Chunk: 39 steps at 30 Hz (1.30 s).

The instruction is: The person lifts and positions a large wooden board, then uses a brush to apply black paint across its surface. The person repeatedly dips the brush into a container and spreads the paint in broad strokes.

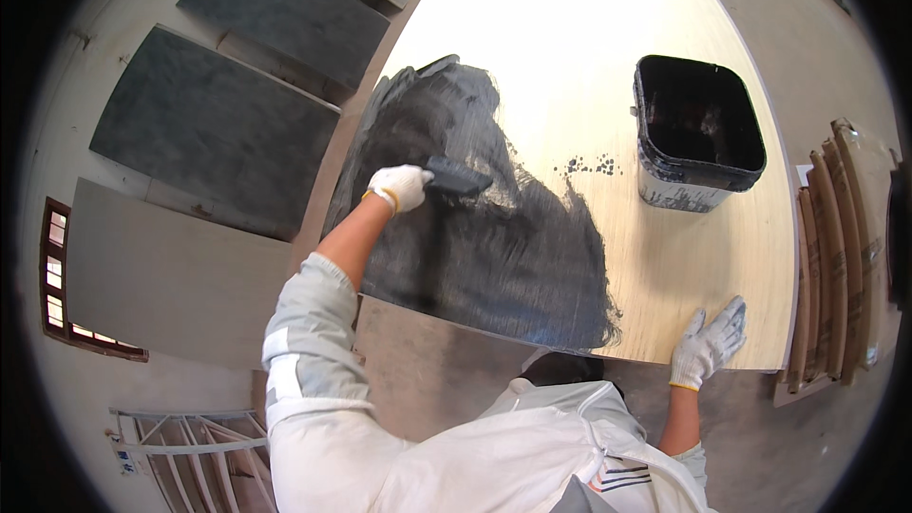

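My left hand (399,187), in a white knitted glove, is closed round the handle of a wide, black-coated paint brush (459,177). The brush rests on a patch of wet black paint (494,256) with streaky, uneven edges. Beneath the paint lies a large pale wood-grain board (570,66). At the board's near right edge my right hand (710,342), gloved too and smudged grey on the fingers, lies flat with the fingers stretched out, holding nothing. Farther up on that side stands an open square bucket (698,195), black inside and smeared outside. Small black drips (594,165) dot the wood beside the painted patch.
Dark grey panels (214,128) lean along the left wall, with a lighter grey panel (171,275) nearer. Several brown flat sheets (836,247) stand upright right of the board. A metal rack (195,451) is at the lower left, below a barred window (59,275).
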Each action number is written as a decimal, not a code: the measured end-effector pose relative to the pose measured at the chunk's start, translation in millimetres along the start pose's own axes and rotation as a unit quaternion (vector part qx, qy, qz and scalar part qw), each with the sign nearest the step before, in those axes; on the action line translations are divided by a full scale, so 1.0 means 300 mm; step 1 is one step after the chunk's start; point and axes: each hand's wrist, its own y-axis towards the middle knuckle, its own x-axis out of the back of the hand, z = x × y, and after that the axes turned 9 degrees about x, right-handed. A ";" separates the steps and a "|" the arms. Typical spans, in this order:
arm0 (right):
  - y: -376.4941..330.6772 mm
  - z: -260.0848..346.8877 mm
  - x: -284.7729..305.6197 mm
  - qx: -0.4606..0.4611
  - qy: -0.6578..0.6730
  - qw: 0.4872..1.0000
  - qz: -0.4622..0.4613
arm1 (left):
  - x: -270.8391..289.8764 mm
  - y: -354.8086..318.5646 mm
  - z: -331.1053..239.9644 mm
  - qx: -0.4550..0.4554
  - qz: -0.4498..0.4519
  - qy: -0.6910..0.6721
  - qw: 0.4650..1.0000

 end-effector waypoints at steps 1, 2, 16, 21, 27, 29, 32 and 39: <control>0.001 0.000 0.007 0.002 0.003 1.000 0.005 | -0.002 0.035 -0.015 -0.014 -0.008 0.020 1.000; 0.003 -0.009 0.009 -0.006 -0.003 1.000 0.008 | 0.031 0.025 -0.101 -0.032 -0.012 0.008 0.999; 0.148 -0.452 -0.095 -0.070 -0.087 0.994 -0.020 | 0.110 -0.011 -0.123 -0.050 0.002 0.033 0.998; 0.173 -0.429 -0.127 -0.058 -0.090 0.994 -0.016 | 0.095 0.086 -0.106 -0.011 0.002 0.040 0.999; 0.186 -0.439 -0.147 -0.057 -0.096 0.994 -0.013 | 0.061 0.081 -0.040 -0.006 -0.010 0.041 0.999; 0.177 -0.448 -0.162 -0.048 -0.094 0.994 -0.023 | 0.047 0.121 -0.063 -0.020 -0.028 0.038 0.999; 0.177 -0.470 -0.135 -0.063 -0.075 0.995 -0.015 | 0.116 0.009 -0.192 -0.096 -0.024 0.062 0.993; 0.166 -0.459 -0.147 -0.046 -0.056 0.997 -0.029 | 0.030 -0.041 -0.047 0.008 0.025 0.017 1.000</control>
